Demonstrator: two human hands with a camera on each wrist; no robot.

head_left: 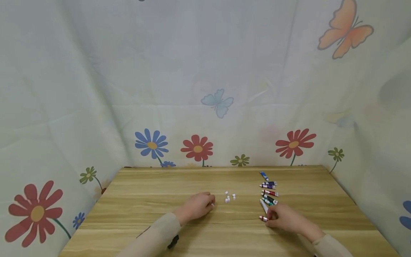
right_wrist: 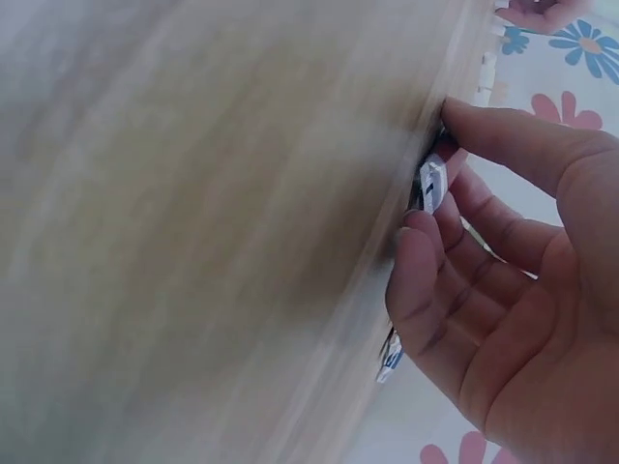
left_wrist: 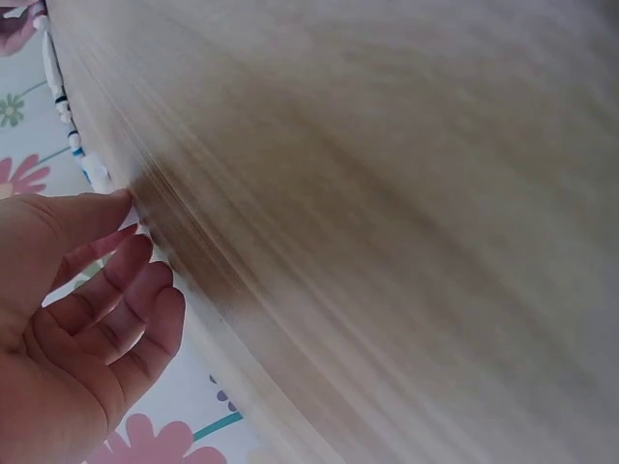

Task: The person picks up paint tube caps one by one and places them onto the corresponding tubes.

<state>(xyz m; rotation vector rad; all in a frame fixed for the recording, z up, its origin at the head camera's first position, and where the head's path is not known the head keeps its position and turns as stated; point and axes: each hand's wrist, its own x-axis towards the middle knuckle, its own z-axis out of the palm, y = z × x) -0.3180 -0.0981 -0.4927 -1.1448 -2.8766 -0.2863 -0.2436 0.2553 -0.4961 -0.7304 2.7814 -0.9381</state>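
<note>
On the left of the table, my left hand (head_left: 196, 206) pinches a small white cap (head_left: 212, 204) between thumb and fingertips, low over the wood. The left wrist view shows those fingers curled, the cap mostly hidden behind them. My right hand (head_left: 287, 218) holds a paint tube (head_left: 263, 218) with a red band and white cap end, which points left. In the right wrist view the tube's silvery end (right_wrist: 432, 186) shows between thumb and fingers. Just beyond that hand lies a whitish paint tube (head_left: 264, 206), close to the fingers.
Several loose white caps (head_left: 234, 195) lie mid-table between the hands. A column of paint tubes runs back on the right: green (head_left: 269, 200), red (head_left: 270, 193), purple (head_left: 268, 186) and blue (head_left: 264, 175). A flower-printed curtain (head_left: 173, 89) surrounds the wooden table (head_left: 154, 189).
</note>
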